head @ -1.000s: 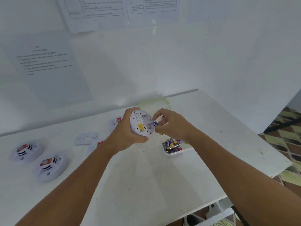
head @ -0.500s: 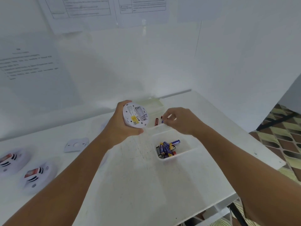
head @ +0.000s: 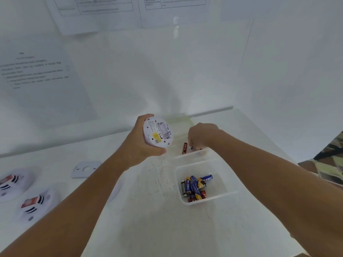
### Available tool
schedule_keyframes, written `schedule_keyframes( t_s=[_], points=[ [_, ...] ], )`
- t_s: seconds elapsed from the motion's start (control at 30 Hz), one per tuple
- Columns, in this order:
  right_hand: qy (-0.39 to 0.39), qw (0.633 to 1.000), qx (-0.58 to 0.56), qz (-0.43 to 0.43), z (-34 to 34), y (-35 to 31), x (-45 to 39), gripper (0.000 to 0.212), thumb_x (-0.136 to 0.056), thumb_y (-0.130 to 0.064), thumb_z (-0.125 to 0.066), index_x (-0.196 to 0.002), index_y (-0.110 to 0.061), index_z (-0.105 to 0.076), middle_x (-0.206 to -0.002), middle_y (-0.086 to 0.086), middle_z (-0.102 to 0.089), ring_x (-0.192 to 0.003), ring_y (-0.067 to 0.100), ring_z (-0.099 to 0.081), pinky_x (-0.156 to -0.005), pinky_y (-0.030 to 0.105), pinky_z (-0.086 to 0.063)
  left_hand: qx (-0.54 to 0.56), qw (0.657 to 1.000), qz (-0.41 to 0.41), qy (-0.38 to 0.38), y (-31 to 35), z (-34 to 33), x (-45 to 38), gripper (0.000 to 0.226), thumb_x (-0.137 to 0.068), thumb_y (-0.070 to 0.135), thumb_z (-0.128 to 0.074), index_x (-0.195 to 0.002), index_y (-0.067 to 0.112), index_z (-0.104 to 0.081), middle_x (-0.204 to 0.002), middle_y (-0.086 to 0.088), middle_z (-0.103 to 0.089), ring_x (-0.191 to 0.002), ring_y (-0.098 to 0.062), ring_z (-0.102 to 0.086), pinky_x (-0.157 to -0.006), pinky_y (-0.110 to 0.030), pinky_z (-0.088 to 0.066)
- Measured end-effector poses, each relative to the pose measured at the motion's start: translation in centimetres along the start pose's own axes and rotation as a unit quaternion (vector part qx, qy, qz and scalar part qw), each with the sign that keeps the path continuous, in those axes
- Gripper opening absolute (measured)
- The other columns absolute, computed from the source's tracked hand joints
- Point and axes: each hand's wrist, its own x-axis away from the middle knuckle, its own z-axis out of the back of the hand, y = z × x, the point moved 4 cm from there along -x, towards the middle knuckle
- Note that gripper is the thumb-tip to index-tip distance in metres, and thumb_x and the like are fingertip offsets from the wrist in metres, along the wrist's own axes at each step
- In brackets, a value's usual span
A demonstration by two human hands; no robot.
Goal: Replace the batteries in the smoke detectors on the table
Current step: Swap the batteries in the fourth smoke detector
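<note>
My left hand [head: 142, 145] holds a round white smoke detector [head: 157, 132] above the table, its back turned to me with a yellow label and the battery bay showing. My right hand [head: 201, 135] reaches down into the far clear tray [head: 193, 155], fingers pinched on a small battery whose blue tip [head: 191, 147] just shows. A red battery [head: 185, 148] lies in that tray next to my fingers. The near clear tray [head: 219, 184] holds several blue and red batteries [head: 195, 186].
Two more white smoke detectors [head: 8, 182] [head: 36, 203] lie at the table's left. A white mounting plate [head: 85, 168] lies beside my left forearm. The wall stands close behind the trays, and the table's edge [head: 289, 158] runs along the right.
My right hand pulled the battery away from the detector and carried it right and down into the far tray. My left hand kept the detector raised and tilted it slightly.
</note>
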Motion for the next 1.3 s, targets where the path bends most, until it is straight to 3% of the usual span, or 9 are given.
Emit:
schedule_keyframes(
  t_s=[0.1, 0.3, 0.47, 0.67, 0.77, 0.93, 1.0, 1.1, 1.3],
  points=[
    [0.002, 0.999, 0.038, 0.003, 0.1, -0.5, -0.2, 0.021, -0.081, -0.003, -0.057, -0.067, -0.018, -0.053, -0.067, -0.002, -0.044, -0.055, 0.019, -0.038, -0.052, 0.022, -0.03, -0.002, 1.0, 0.004, 0.001, -0.4, -0.1, -0.5, 0.102, -0.064, 0.002, -0.095, -0.142, 0.035, -0.037, -0.125, 0.016, -0.058, -0.107, 0.0, -0.063, -0.087, -0.028, -0.06],
    [0.022, 0.999, 0.024, 0.03, -0.6, -0.6, -0.9, 0.02, -0.085, -0.005, -0.059, -0.095, -0.016, -0.073, -0.093, 0.002, -0.067, -0.071, 0.022, -0.058, -0.055, 0.025, -0.039, 0.002, 1.0, 0.011, 0.003, -0.8, -0.1, -1.0, 0.103, -0.057, 0.014, -0.094, -0.141, 0.037, -0.038, -0.125, 0.017, -0.057, -0.109, -0.001, -0.062, -0.086, -0.029, -0.061],
    [0.042, 0.99, -0.126, 0.045, -0.2, -0.1, -0.3, 0.019, -0.079, -0.008, -0.069, -0.09, -0.025, -0.069, -0.086, -0.009, -0.069, -0.074, 0.015, -0.065, -0.067, 0.03, -0.055, 0.005, 1.0, 0.015, 0.009, -1.3, 0.4, -1.0, 0.102, -0.061, 0.006, -0.094, -0.141, 0.034, -0.039, -0.123, 0.018, -0.057, -0.108, 0.001, -0.062, -0.087, -0.029, -0.06],
    [0.165, 0.866, -0.465, 0.077, 2.8, -0.8, 1.7, 0.018, -0.086, -0.013, -0.069, -0.103, -0.02, -0.072, -0.093, -0.005, -0.075, -0.093, 0.016, -0.071, -0.086, 0.033, -0.056, -0.002, 1.0, 0.012, 0.012, -2.1, 1.2, -0.5, 0.099, -0.064, 0.001, -0.094, -0.14, 0.033, -0.039, -0.121, 0.02, -0.058, -0.107, 0.004, -0.061, -0.084, -0.02, -0.057],
    [0.127, 0.803, -0.574, 0.103, 3.5, -2.3, 2.1, 0.031, -0.087, -0.015, -0.071, -0.114, -0.025, -0.063, -0.092, 0.001, -0.076, -0.092, 0.029, -0.074, -0.083, 0.046, -0.058, -0.013, 1.0, 0.008, 0.006, -2.3, 1.5, -0.1, 0.101, -0.058, 0.015, -0.095, -0.14, 0.034, -0.039, -0.116, 0.029, -0.057, -0.109, 0.005, -0.059, -0.086, -0.018, -0.056],
    [0.147, 0.846, -0.489, 0.15, 4.9, -4.9, 2.4, 0.008, -0.088, -0.022, -0.077, -0.096, -0.02, -0.077, -0.09, -0.005, -0.078, -0.089, 0.017, -0.072, -0.087, 0.039, -0.06, -0.035, 0.999, -0.002, -0.007, -2.3, 2.4, 1.0, 0.104, -0.056, 0.023, -0.094, -0.141, 0.035, -0.037, -0.12, 0.026, -0.057, -0.115, -0.001, -0.059, -0.09, -0.026, -0.059],
    [0.134, 0.868, -0.449, 0.165, 5.3, -5.8, 2.6, 0.006, -0.089, -0.028, -0.077, -0.094, -0.026, -0.081, -0.092, -0.01, -0.077, -0.087, 0.008, -0.07, -0.083, 0.028, -0.055, -0.045, 0.999, -0.005, -0.015, -2.2, 2.9, 1.5, 0.103, -0.058, 0.023, -0.095, -0.142, 0.036, -0.036, -0.12, 0.028, -0.056, -0.115, -0.001, -0.059, -0.092, -0.028, -0.059],
    [0.119, 0.888, -0.407, 0.179, 5.6, -7.1, 2.8, 0.011, -0.088, -0.032, -0.079, -0.099, -0.028, -0.08, -0.089, -0.01, -0.078, -0.084, 0.013, -0.069, -0.077, 0.031, -0.053, -0.05, 0.998, -0.002, -0.028, -2.3, 3.6, 2.4, 0.101, -0.062, 0.014, -0.096, -0.14, 0.04, -0.036, -0.118, 0.028, -0.057, -0.112, -0.001, -0.061, -0.092, -0.032, -0.06],
    [0.176, 0.849, -0.475, 0.15, 5.9, -9.5, 3.0, 0.039, -0.074, -0.028, -0.092, -0.1, -0.024, -0.062, -0.084, -0.003, -0.076, -0.075, 0.01, -0.071, -0.058, 0.023, -0.053, -0.045, 0.999, -0.004, -0.028, -2.7, 4.8, 3.7, 0.098, -0.062, 0.015, -0.097, -0.134, 0.047, -0.037, -0.111, 0.034, -0.057, -0.111, 0.001, -0.061, -0.087, -0.025, -0.059]
  ],
)
